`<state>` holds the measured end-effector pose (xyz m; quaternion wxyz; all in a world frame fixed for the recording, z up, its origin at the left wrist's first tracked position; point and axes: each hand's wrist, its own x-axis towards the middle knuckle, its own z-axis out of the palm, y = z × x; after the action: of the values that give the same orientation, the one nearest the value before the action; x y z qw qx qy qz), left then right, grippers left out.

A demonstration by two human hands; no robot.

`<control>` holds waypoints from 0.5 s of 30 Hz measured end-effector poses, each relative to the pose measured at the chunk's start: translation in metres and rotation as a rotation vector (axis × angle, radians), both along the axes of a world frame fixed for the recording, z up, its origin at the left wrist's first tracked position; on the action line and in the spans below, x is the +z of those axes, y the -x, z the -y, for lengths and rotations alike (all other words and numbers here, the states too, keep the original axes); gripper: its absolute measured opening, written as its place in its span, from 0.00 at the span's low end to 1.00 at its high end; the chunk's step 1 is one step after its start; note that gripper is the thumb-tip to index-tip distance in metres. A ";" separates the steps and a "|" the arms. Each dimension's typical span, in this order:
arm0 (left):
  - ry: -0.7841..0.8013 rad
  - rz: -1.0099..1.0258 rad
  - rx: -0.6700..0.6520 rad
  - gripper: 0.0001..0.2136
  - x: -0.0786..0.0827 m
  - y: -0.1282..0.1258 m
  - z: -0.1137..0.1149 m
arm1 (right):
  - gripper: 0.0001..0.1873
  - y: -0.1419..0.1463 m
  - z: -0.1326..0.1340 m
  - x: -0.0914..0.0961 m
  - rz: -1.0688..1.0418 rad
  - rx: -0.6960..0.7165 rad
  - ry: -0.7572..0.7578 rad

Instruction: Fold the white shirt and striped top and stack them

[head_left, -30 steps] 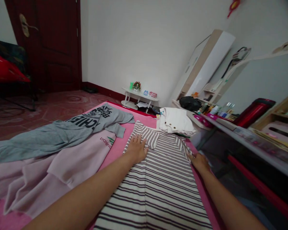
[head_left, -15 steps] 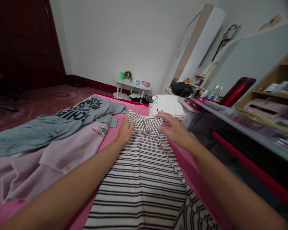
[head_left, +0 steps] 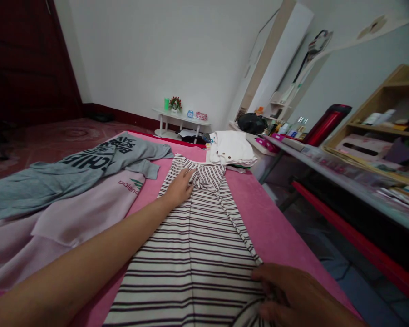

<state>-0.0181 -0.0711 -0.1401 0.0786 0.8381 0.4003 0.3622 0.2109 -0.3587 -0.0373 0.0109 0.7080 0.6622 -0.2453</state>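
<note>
A white garment with dark stripes [head_left: 190, 236] lies stretched out lengthwise on a pink cover. Its far end is gathered and ruffled. My left hand [head_left: 180, 188] rests on the garment just below that ruffled end, palm down with fingers extended. Close to me, my right hand [head_left: 293, 290] is at the garment's right edge, its fingers curled round a raised, bunched fold of the striped cloth. Part of that fold is hidden behind the fingers and the bottom of the picture.
On the left lie a grey printed shirt [head_left: 88, 168] and a pale pink garment [head_left: 85, 218]. White folded clothes [head_left: 229, 147] sit beyond the striped garment. The pink cover [head_left: 258, 204] extends rightward towards a cluttered dressing table [head_left: 354, 177]. A low white shelf [head_left: 180, 117] stands by the wall.
My right hand has left the ruffled end and come back towards me to the garment's near right edge. My left hand has moved slightly and now lies flatter on the cloth.
</note>
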 end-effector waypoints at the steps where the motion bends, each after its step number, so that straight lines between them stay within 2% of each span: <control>1: -0.005 -0.021 -0.008 0.27 0.001 -0.002 0.001 | 0.19 -0.002 0.004 -0.003 0.022 -0.032 0.013; 4: -0.027 -0.075 -0.040 0.26 0.006 -0.007 0.001 | 0.06 -0.010 0.012 -0.012 0.073 -0.097 0.049; 5: -0.038 -0.102 -0.054 0.26 0.008 -0.010 0.001 | 0.05 -0.013 0.014 -0.015 0.079 -0.113 0.044; 10: -0.100 -0.300 -0.110 0.21 0.021 -0.029 0.000 | 0.11 -0.028 0.023 -0.031 0.118 -0.264 -0.139; 12: -0.105 -0.358 -0.076 0.18 0.027 -0.039 0.000 | 0.13 -0.029 0.026 -0.035 0.116 -0.309 -0.139; 15: -0.034 -0.429 -0.020 0.15 0.038 -0.051 -0.001 | 0.11 -0.028 0.030 -0.036 0.009 -0.267 -0.072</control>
<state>0.0328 -0.0698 -0.1017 -0.0192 0.9012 0.3933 0.1813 0.2385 -0.3883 -0.0735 -0.0442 0.7909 0.5703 -0.2174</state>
